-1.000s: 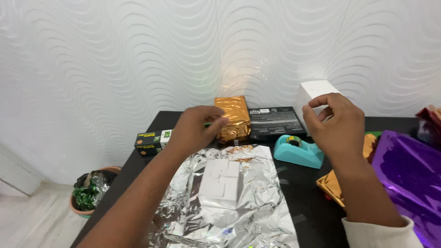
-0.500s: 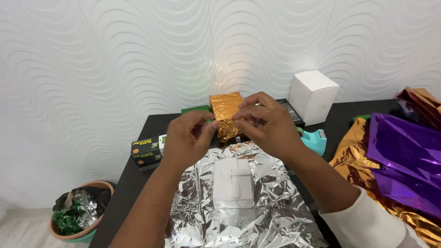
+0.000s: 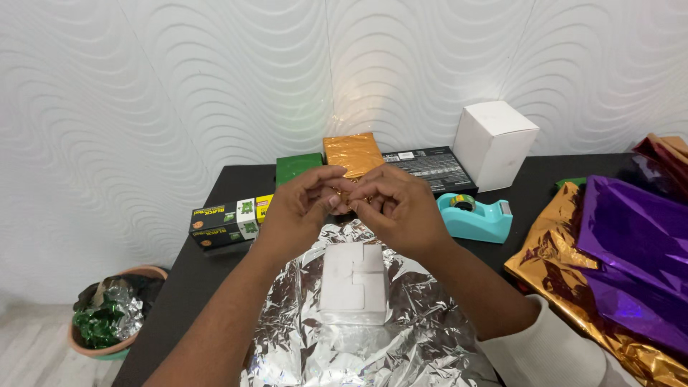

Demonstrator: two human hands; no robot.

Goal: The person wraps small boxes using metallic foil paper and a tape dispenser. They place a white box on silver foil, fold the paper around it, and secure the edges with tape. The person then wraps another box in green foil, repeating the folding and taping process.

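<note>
a crinkled silver foil sheet [image 3: 373,337] is spread nearest on the black table [image 3: 215,265], with a matte white box [image 3: 353,283] laid on it. above the box, the left hand [image 3: 297,208] and right hand [image 3: 398,204] are brought together, fingertips pinched; what is gripped cannot be told. a teal tape dispenser [image 3: 475,217], glossy purple foil [image 3: 638,251] and a gold-wrapped parcel [image 3: 352,153] are set beyond.

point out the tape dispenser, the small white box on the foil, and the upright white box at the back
Teal tape dispenser [image 3: 476,218], head view, on its side wall.
Small white box [image 3: 354,283], head view, on its top flaps.
Upright white box [image 3: 494,147], head view, on its front face.
</note>
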